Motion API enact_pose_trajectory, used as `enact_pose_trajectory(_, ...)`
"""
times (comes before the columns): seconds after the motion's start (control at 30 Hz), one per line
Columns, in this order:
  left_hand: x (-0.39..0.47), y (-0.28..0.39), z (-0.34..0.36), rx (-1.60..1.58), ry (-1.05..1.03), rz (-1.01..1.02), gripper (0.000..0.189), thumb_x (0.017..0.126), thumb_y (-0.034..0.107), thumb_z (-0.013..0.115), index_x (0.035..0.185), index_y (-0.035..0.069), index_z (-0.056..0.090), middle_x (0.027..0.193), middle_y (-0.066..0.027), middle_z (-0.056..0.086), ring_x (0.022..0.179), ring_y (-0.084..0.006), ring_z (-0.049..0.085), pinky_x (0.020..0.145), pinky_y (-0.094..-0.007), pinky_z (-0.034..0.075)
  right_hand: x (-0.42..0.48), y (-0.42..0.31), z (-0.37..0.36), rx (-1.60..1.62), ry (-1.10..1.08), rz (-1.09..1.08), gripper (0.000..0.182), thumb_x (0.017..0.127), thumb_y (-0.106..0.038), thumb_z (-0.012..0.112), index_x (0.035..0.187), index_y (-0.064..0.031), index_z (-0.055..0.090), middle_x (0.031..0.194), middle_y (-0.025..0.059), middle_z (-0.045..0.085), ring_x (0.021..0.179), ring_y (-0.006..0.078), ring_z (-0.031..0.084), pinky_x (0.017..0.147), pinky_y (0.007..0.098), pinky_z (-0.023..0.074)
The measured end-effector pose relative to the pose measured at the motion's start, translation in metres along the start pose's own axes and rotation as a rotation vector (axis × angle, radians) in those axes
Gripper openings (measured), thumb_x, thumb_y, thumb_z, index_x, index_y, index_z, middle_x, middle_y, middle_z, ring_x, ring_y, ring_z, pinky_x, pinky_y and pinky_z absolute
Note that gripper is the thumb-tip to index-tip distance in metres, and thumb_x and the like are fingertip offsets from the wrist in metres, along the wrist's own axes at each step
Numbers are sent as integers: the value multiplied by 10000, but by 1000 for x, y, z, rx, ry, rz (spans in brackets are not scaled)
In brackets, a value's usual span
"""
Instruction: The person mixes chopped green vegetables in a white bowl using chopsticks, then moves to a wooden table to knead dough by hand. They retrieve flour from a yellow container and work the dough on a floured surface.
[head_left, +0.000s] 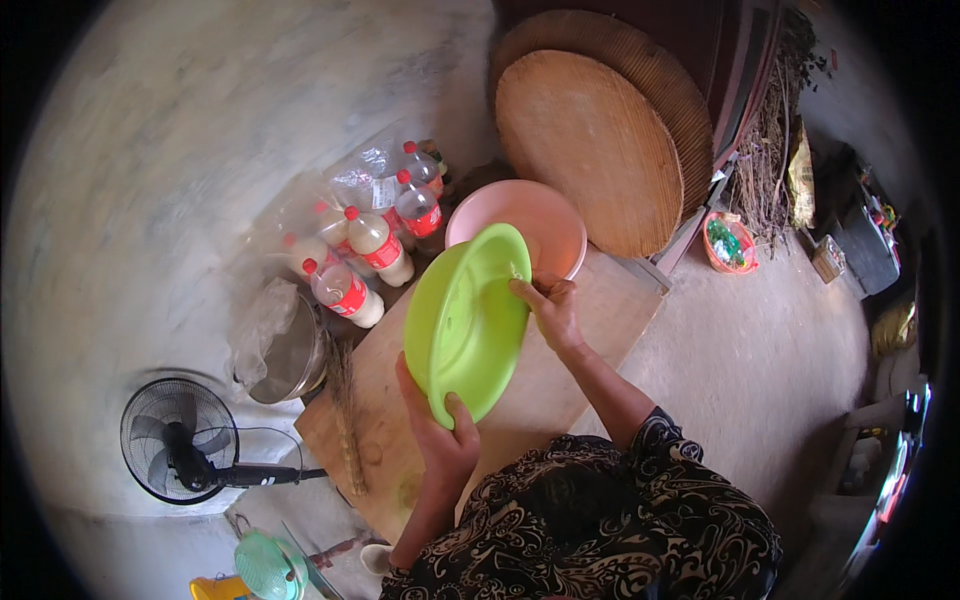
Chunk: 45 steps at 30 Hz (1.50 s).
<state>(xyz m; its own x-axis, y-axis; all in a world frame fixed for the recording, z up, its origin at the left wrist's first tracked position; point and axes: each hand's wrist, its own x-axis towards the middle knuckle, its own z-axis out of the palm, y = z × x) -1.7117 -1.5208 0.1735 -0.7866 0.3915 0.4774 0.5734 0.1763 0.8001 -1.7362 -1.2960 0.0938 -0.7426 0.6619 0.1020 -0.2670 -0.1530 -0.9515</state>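
A green plastic basin (487, 330) is held tilted on its side above the wooden board, its inside facing right. My left hand (442, 427) grips its lower rim, thumb over the edge. My right hand (551, 304) holds its upper right rim, thumb inside and the other fingers partly hidden. Behind the green basin a pink plastic basin (517, 199) stands at the board's far end; the green one partly covers it. Below lies the wooden board (592, 322), with a straw whisk broom (346, 420) along its left side.
Capped plastic bottles (375, 247) with pale contents stand at the left, near a metal pot (289, 360) with clear plastic film. Round wooden lids (592, 150) lean behind the pink basin. A black fan (180, 442) is at lower left; a small pink basket (729, 241) sits on the right floor.
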Motion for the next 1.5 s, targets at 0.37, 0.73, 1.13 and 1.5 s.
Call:
enact_pose_trajectory(0.37, 2, 7, -7, 85, -52, -57, 697, 867, -33, 439, 1482, -105, 118, 1439, -311, 353, 1337, -399, 401, 1099, -409, 321, 15, -13, 6, -113, 34, 25, 249, 851, -210, 748, 811, 36, 744, 663, 15, 678, 564, 48, 563, 508, 234, 439)
enact_pose_trajectory(0.73, 5, -41, 3, -75, 118, -346, 582, 903, 21, 463, 1443, -77, 270, 1384, -239, 439, 1284, -314, 446, 1074, -375, 345, 57, 4, -11, -114, 123, -144, 336, 847, -313, 763, 801, 3, 659, 630, 28, 613, 517, 90, 558, 473, 278, 465)
enact_pose_trajectory(1.13, -20, -107, -40, 75, 348, -530, 584, 871, -1, 475, 1432, -54, 323, 1401, -209, 432, 1293, -299, 433, 1083, -383, 326, 175, 150, -72, -1132, -498, 443, 300, 680, -215, 808, 651, -4, 597, 517, 108, 583, 418, 163, 579, 375, 309, 481)
enact_pose_trajectory(1.5, -20, -107, -32, 47, 443, -607, 430, 884, 35, 523, 1301, -61, 488, 1271, -149, 550, 1168, -242, 519, 1008, -343, 389, 192, 219, -57, -1093, -500, 553, 117, 712, -104, 728, 682, 4, 694, 570, 120, 620, 487, 163, 601, 433, 290, 480)
